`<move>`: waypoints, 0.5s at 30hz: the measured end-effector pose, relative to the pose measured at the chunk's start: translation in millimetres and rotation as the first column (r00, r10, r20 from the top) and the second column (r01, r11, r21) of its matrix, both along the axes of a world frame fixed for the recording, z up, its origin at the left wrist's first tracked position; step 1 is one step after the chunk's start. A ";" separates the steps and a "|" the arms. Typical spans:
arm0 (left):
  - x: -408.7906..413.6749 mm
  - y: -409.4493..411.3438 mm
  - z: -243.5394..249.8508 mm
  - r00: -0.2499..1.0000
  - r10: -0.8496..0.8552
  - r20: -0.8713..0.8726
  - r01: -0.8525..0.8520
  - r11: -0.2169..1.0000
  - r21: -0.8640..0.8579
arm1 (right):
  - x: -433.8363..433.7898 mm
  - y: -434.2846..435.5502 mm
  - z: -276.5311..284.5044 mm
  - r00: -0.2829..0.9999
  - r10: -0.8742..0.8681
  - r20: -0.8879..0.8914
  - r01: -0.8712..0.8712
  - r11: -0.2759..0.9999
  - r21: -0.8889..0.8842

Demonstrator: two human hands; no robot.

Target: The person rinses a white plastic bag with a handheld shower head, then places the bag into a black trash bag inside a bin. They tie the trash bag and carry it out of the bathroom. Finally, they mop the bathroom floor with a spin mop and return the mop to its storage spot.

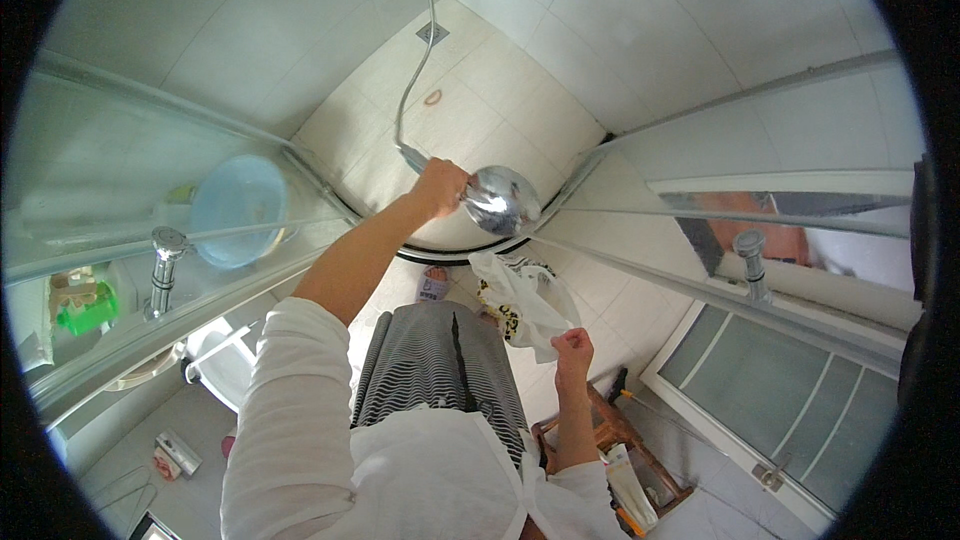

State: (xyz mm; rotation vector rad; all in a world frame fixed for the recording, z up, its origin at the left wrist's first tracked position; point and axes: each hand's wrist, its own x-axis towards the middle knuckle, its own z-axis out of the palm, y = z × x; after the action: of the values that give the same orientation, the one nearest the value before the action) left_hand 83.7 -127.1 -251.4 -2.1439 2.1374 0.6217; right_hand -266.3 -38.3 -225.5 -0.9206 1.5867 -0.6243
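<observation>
My left hand point(441, 187) is closed around the handle of a chromed shower head point(502, 201), which is held over the curved threshold of the shower enclosure. From the handle's end a metal shower hose point(409, 94) runs up past the top of the picture. My right hand point(574, 352) pinches the edge of a white plastic bag point(525, 304) with yellow and black print, which hangs to the right of my legs. What is inside the bag cannot be seen. The palm side of my left hand is hidden.
Glass shower doors point(585, 165) stand on both sides, each with a chromed knob. A floor drain point(433, 33) lies in the far corner. A light blue basin point(240, 211) is seen through the left glass. A wooden stool point(637, 450) stands behind at right, near a white-framed door point(780, 397).
</observation>
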 end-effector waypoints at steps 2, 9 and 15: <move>-16.6 -1.2 4.4 0.993 -0.046 -0.105 0.039 0.997 -0.063 | 1.0 -1.5 -0.9 0.999 -0.027 0.030 0.027 0.999 -0.020; -45.8 -15.0 26.4 0.927 0.009 -0.375 -0.093 0.973 -0.209 | 1.7 -8.1 7.8 0.999 0.014 -0.042 -0.013 1.000 0.016; -43.8 -19.6 39.6 0.937 0.279 -0.211 -0.336 0.888 -0.314 | -0.8 -3.7 4.2 0.998 0.051 -0.027 -0.051 0.999 0.009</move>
State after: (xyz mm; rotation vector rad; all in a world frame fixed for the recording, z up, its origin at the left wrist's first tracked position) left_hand 39.9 -146.7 -211.8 -2.7505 2.1323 0.4763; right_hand -267.1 -42.0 -221.2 -0.9639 1.5845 -0.5711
